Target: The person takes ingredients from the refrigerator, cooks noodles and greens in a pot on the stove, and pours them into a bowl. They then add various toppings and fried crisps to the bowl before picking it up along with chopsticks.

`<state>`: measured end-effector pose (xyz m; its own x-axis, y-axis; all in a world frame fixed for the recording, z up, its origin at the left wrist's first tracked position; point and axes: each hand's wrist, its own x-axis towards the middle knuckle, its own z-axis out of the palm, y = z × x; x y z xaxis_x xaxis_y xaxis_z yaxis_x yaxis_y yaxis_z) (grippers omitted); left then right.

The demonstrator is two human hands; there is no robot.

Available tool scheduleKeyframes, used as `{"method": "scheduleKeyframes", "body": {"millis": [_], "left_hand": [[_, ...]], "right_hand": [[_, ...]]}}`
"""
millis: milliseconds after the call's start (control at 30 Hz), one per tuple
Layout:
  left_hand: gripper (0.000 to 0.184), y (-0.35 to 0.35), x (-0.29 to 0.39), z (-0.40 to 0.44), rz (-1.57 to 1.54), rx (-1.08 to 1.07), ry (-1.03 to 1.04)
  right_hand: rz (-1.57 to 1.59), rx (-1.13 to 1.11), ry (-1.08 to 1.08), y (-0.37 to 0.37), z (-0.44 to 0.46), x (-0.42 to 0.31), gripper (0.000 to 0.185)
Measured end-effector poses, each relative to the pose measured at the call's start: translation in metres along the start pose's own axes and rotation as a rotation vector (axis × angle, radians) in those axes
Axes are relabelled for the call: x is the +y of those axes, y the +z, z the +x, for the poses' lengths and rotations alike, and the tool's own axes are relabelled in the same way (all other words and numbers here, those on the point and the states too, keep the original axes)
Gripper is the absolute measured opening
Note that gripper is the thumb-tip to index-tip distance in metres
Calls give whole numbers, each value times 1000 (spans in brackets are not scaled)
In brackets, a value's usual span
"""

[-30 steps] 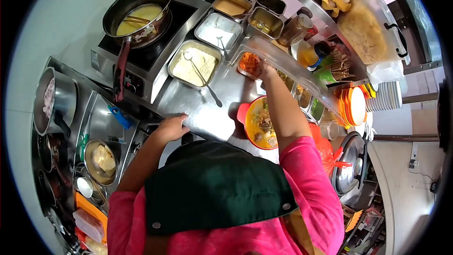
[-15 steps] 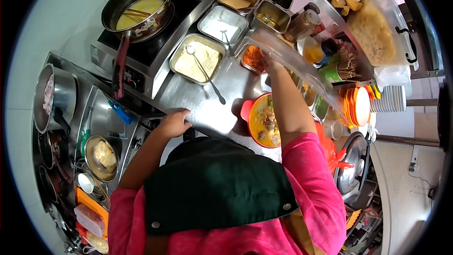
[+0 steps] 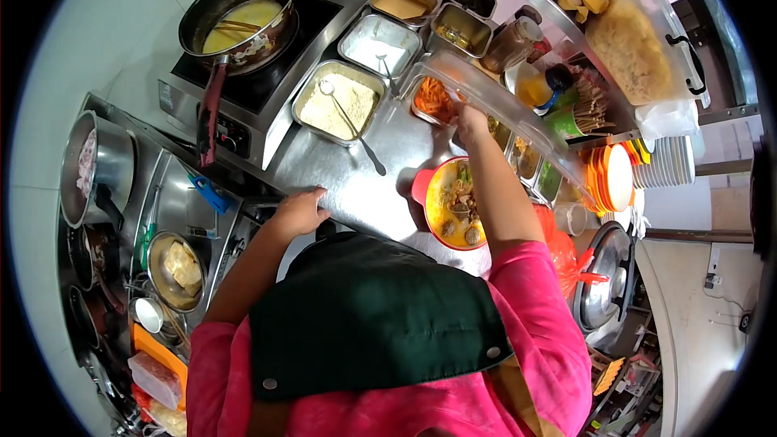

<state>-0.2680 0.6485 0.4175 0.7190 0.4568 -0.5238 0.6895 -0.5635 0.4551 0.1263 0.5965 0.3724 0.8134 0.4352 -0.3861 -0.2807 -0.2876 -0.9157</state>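
Since the earlier frame, the right hand (image 3: 471,123) has drawn back slightly toward the body, and we see more of the orange shreds (image 3: 434,99) just ahead of its fingertips. They lie in a small tub (image 3: 429,120), whose near right edge the hand meets. Its fingers are bunched together, though we cannot tell whether they pinch any shreds (the tips are partly hidden). Nearer the body from that hand sits the red bowl (image 3: 419,186) of soup, partly covered by the forearm. To the hand's right, we find the clear lid (image 3: 526,121) tilted. Our left hand (image 3: 299,212) has stayed by the near edge of the counter (image 3: 332,174), thumb and fingers spread, holding nothing that we can see; ahead of it stands the powder pan (image 3: 356,139), a spoon (image 3: 368,155) leaning out.
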Motion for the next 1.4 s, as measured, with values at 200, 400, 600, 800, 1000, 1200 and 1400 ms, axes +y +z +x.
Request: {"method": "scheduleKeyframes", "body": {"millis": [200, 400, 600, 800, 1000, 1200, 1400], "left_hand": [[52, -6, 5, -2, -18, -73, -34], [53, -5, 6, -1, 10, -64, -40], [54, -1, 6, 0, 13, -61, -46], [54, -4, 7, -2, 21, -63, -47], [54, -4, 7, 2, 13, -72, -37], [54, 3, 0, 2, 14, -34, -2], [54, 4, 1, 2, 23, 1, 23]], "right_hand": [[-533, -128, -57, -29, -35, -28, 19], [-987, -252, -198, -15, -6, -27, 35], [-1115, -223, -380, 1, 29, -13, 41], [-658, -186, -15, -6, 11, -13, 41], [-368, -81, 32, -19, -14, -14, 20], [-130, -241, 210, -36, -33, -30, 10], [-72, -256, 281, -44, -33, -27, 9]]}}
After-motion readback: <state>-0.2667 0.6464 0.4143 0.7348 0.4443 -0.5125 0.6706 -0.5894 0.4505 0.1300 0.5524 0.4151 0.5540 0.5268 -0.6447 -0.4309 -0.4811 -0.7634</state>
